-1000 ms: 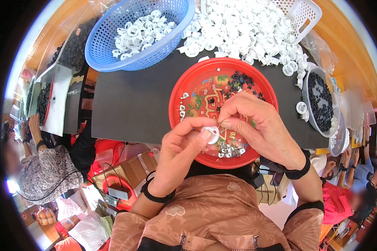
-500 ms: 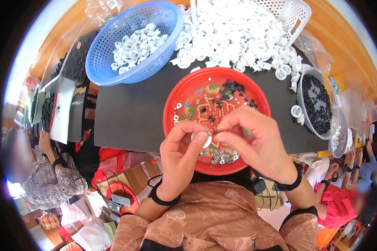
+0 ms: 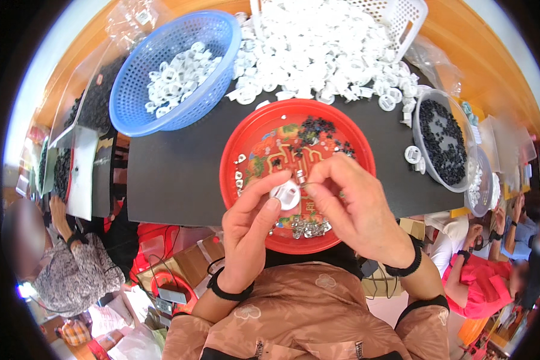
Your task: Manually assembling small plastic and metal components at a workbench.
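Head view: the left hand (image 3: 246, 222) has a white round part (image 3: 285, 196) clamped between thumb and forefinger over the red tray (image 3: 228, 156); the right hand's (image 3: 357, 204) fingertips adjoin a small metal piece (image 3: 300, 176), grip unconfirmed. The part is judged light, stiff, somewhat slippery, best pinched by its rim.

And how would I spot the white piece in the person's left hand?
Start at the dark table and find the round red tray at its near edge. Over the tray, the left hand pinches a white disc-like piece. Unlike the white pieces heaped beyond, it is held up off the table.
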`<state>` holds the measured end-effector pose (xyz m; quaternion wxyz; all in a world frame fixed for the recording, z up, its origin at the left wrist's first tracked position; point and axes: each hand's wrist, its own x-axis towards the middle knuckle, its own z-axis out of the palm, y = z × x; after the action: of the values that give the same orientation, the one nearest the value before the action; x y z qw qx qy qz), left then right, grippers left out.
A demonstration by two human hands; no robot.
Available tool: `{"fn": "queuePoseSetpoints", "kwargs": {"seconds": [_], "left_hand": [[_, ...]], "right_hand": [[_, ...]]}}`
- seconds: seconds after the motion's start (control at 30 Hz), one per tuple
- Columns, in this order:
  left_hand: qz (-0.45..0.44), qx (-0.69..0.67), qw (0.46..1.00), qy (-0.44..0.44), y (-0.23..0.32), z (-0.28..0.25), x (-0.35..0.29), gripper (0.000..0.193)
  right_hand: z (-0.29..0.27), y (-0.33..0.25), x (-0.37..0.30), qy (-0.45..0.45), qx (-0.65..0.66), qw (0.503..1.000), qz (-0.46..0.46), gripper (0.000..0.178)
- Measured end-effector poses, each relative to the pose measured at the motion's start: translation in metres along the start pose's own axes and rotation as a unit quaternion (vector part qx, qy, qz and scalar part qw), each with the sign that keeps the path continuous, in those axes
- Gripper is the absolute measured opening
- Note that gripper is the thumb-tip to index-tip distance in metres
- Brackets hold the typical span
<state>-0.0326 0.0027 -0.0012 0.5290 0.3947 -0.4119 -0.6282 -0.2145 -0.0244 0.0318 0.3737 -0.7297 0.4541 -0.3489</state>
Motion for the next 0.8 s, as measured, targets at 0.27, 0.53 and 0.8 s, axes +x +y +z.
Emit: {"fn": "queuePoseSetpoints", "kwargs": {"seconds": [0.27,0.53,0.8], "left_hand": [[0.006,-0.051,0.998,-0.032,-0.008,-0.002,0.001,0.043],[0.016,-0.037,0.999,-0.007,-0.007,0.002,-0.002,0.039],[0.026,-0.03,0.999,-0.007,-0.008,0.001,0.0,0.039]], "right_hand": [[0.008,0.003,-0.006,0.023,-0.037,0.999,-0.007,0.012],[0.017,0.001,-0.008,0.034,-0.119,0.99,-0.06,0.013],[0.022,0.005,-0.006,0.029,-0.187,0.976,-0.104,0.017]]}}
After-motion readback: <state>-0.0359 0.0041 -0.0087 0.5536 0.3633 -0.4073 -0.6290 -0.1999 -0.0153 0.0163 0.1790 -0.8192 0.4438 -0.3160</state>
